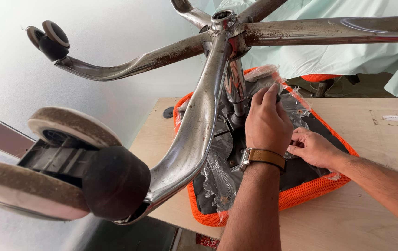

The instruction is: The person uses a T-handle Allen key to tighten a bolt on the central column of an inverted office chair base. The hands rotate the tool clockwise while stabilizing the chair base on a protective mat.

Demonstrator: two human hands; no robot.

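Two hands are all we see of ourselves in the head view, both reaching into the underside of an upturned office chair [217,111] that lies seat-down on a wooden table [371,204]. Our left hand [267,123], with a brown-strapped watch [261,157] on its wrist, comes up from the bottom edge, forearm nearly vertical, knuckles toward us. Its fingers are curled together at the tips, pinched on a small dark part beside the chrome column [236,88]; we cannot tell just what that part is. Our right hand [314,148] comes in from the lower right, forearm slanting across the table, palm down. Its fingers are bent and close together, pressed against the black plate under the seat just behind the left wrist; whether they grip anything we cannot tell.

The orange mesh seat [301,197] rests flat on the table, and crumpled clear plastic wrap [220,179] lies over its dark underside, around both hands. The rusty chrome legs spread above, one of them sweeping toward us to a large double wheel [64,162] at lower left; another wheel [48,39] sits at upper left.
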